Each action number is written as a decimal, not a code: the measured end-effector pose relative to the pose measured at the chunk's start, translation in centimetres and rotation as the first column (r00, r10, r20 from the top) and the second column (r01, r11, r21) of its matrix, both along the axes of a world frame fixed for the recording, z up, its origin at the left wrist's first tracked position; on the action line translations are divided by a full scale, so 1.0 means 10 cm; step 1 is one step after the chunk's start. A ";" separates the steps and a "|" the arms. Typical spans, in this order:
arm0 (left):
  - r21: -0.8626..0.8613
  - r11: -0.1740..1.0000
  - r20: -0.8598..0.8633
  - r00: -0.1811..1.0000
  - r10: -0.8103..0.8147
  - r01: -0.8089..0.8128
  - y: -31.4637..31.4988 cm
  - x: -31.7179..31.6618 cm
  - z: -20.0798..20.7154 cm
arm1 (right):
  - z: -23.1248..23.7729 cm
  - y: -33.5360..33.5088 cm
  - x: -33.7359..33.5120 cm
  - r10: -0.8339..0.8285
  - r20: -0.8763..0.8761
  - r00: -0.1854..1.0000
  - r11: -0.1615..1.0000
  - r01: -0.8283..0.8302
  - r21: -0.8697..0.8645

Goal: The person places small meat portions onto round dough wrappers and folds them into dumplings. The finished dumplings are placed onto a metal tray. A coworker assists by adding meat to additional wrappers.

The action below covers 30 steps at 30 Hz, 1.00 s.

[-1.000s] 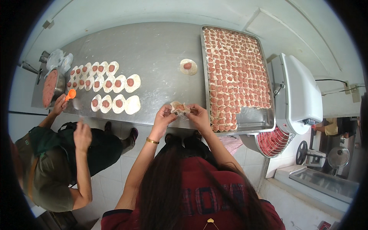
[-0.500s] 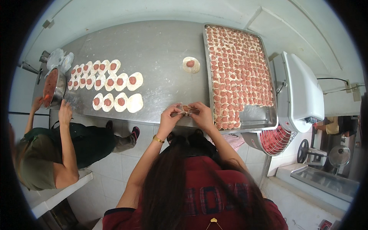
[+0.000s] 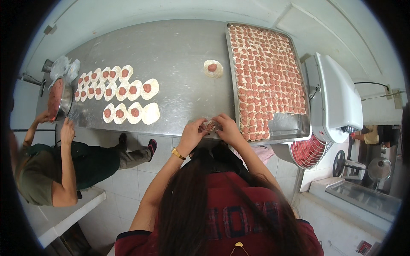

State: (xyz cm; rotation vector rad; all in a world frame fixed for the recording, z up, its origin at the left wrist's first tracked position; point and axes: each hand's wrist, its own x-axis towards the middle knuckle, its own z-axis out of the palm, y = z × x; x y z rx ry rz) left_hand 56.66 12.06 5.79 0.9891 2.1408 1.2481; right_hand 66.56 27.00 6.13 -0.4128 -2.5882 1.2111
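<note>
At the near edge of the steel table, my left hand (image 3: 192, 135) and my right hand (image 3: 227, 129) pinch a dumpling (image 3: 208, 125) from either side. Its thin wrapper is gathered around pink meat filling, partly covered by my fingers. Farther up lies one round wrapper with a meat dab (image 3: 213, 68). Several wrappers (image 3: 121, 91) lie in overlapping rows on the left, most topped with meat; a bare wrapper (image 3: 150, 113) ends the nearest row. To my right, a large metal tray (image 3: 290, 135) carries many open-topped dumplings (image 3: 269, 77), with bare metal showing at its near right corner.
A co-worker (image 3: 47, 170) stands at the left by a metal bowl of meat filling (image 3: 64, 100), with plastic bags (image 3: 64, 68) behind it. Right of the tray is a white machine (image 3: 331, 98) with a wire-guarded bowl of meat (image 3: 309, 151). The steel table (image 3: 179, 59) spans between.
The wrapper between my fingers is more gathered and its outline rounder. My left hand has shifted slightly right and down. The co-worker's near hand has moved slightly down, away from the bowl.
</note>
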 end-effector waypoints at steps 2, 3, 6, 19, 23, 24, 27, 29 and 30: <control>0.023 0.999 0.014 1.000 -0.027 0.027 0.00 0.00 -0.02 | -0.01 -0.04 0.00 -0.011 0.024 1.000 1.000 0.012 -0.029; 0.019 0.999 0.008 0.999 -0.033 0.033 0.00 -0.01 -0.03 | -0.01 -0.06 -0.02 0.006 0.038 0.999 1.000 -0.005 -0.029; -0.059 0.997 -0.044 0.998 -0.047 0.044 0.05 -0.05 -0.01 | -0.01 -0.07 -0.09 0.033 0.062 0.998 0.999 -0.031 -0.042; -0.135 0.987 -0.132 0.986 -0.107 0.089 0.12 -0.02 0.02 | 0.01 -0.13 -0.01 -0.067 0.024 0.997 0.995 0.065 0.075; 0.008 0.999 -0.103 0.993 -0.049 0.050 0.04 -0.04 0.02 | 0.02 -0.12 0.08 -0.123 0.034 0.992 0.966 0.112 0.234; 0.044 0.998 -0.102 0.994 -0.046 0.051 0.04 -0.05 0.01 | 0.01 -0.13 0.08 -0.091 0.085 0.992 0.978 0.073 0.196; 0.077 0.996 -0.044 0.998 -0.049 0.052 0.09 -0.04 -0.01 | -0.01 -0.13 0.03 -0.030 0.151 0.988 0.994 0.014 0.107; 0.053 0.998 -0.019 0.999 -0.046 0.047 0.10 -0.03 -0.01 | -0.01 -0.13 0.00 -0.028 0.119 0.992 0.995 0.017 0.094; 0.032 0.999 -0.024 0.999 -0.042 0.042 0.10 -0.03 0.00 | 0.00 -0.13 0.00 -0.059 0.056 0.997 0.995 0.054 0.087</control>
